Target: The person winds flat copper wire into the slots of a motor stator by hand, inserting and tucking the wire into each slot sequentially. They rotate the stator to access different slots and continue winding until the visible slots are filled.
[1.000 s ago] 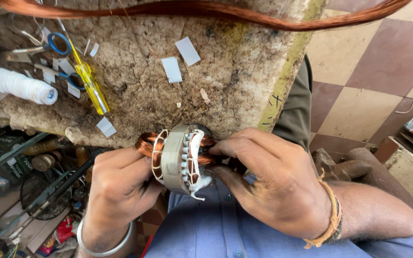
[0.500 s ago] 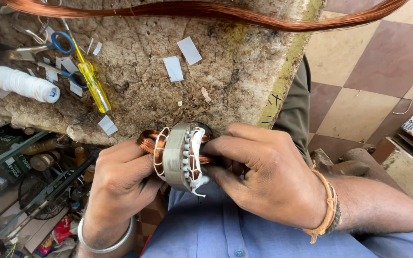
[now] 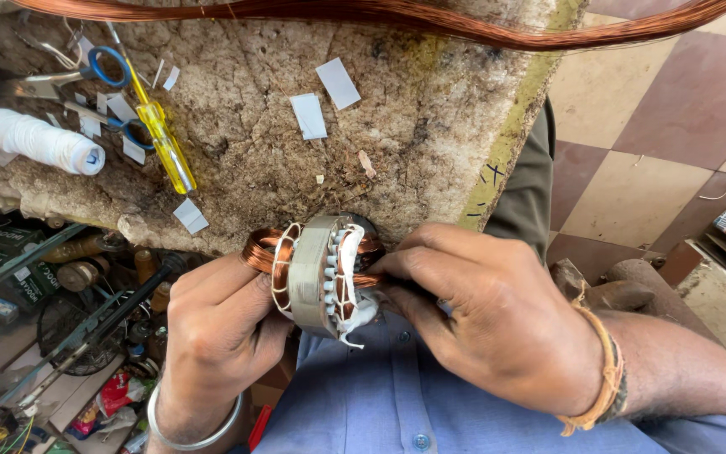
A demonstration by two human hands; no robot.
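Both hands clasp the motor stator just off the near edge of the workbench: left hand cradling its copper side, right hand pinching its white-laced side. Farther back on the workbench lie a yellow screwdriver and white thread spool.

A small motor-repair workshop, it seems. A rough, worn surface carries scissors, a yellow screwdriver, a spool of white thread and paper slips. Copper wire loops above; below left, cluttered shelves hold what may be spare parts.
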